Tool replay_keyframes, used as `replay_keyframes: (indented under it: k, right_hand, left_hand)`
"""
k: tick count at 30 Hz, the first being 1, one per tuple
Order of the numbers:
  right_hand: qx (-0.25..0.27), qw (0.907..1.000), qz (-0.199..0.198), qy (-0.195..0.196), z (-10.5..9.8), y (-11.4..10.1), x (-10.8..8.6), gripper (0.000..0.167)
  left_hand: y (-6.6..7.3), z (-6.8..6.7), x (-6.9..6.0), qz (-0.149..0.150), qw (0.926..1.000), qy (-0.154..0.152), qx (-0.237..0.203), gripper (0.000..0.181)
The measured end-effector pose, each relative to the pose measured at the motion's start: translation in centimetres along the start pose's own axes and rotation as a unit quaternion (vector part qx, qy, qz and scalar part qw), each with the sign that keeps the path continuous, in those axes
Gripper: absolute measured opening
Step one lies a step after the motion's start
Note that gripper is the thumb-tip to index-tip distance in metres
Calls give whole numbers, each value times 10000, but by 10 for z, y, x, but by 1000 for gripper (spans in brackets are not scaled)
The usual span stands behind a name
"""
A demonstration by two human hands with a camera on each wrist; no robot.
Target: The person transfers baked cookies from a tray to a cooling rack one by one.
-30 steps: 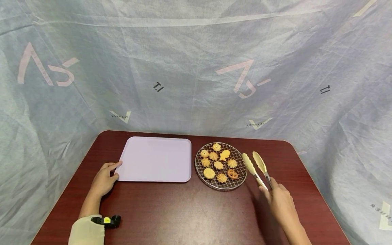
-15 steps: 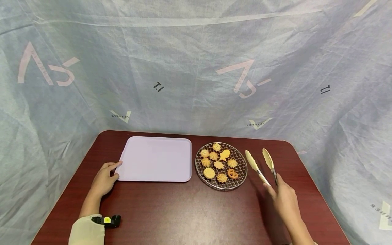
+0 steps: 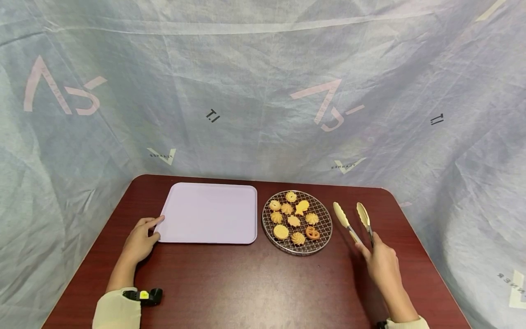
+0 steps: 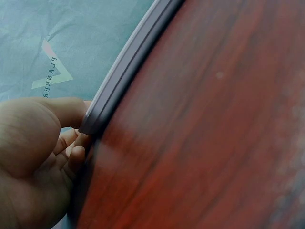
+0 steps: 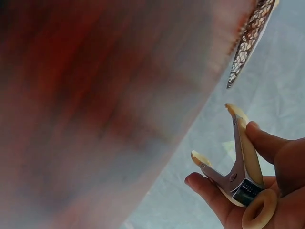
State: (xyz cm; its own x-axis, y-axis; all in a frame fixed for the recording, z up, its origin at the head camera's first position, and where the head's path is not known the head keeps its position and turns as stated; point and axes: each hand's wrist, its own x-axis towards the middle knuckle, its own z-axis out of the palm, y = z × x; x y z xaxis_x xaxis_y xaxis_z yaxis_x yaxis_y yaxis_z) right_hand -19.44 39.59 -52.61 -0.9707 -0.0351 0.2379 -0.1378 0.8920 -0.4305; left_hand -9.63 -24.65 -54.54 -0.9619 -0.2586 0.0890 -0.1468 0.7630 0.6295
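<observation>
My left hand (image 3: 139,240) pinches the near left corner of a pale lilac tray (image 3: 209,214), with no object lying on it. In the left wrist view the thumb is against the tray's rim (image 4: 121,67) and the other fingers curl beside it. To the right of a round wire rack, my right hand (image 3: 383,262) grips tongs (image 3: 353,235) with cream scalloped tips. The tongs' arms are spread apart with nothing between them. In the right wrist view the tongs (image 5: 238,174) lie between thumb and fingers, a cream ring at their end.
On the round wire rack (image 3: 269,235), right of the tray, lie several cookies, among them a fish-shaped one (image 3: 302,207) and a pretzel-shaped one (image 3: 312,233). The dark red table (image 3: 246,283) has a grey cloth (image 3: 263,91) hanging behind and around it.
My right hand has moved right, away from the rack, with the tongs. The tongs' arms have spread wider. My left hand and the tray have stayed put.
</observation>
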Motion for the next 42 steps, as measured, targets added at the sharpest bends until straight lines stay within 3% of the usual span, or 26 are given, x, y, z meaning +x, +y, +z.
replay_keyframes:
  k: [7,15,21,27,42]
  right_hand:
    - [7,10000,63,-67,5,3,10,52]
    - [18,9989,202,-422,10,6,22,45]
    - [-109,9987,-6,-506,15,10,30,45]
    - [-272,9978,-176,-575,21,9,36,57]
    - [-326,9934,213,-1079,24,6,46,76]
  left_hand:
    - [0,0,0,26,10000,2,2,54]
    - [0,0,1,15,10000,-33,7,55]
    - [1,-2,0,21,10000,-16,-2,55]
    - [1,-2,0,47,10000,-39,-22,54]
    - [1,-1,0,30,10000,-8,-47,54]
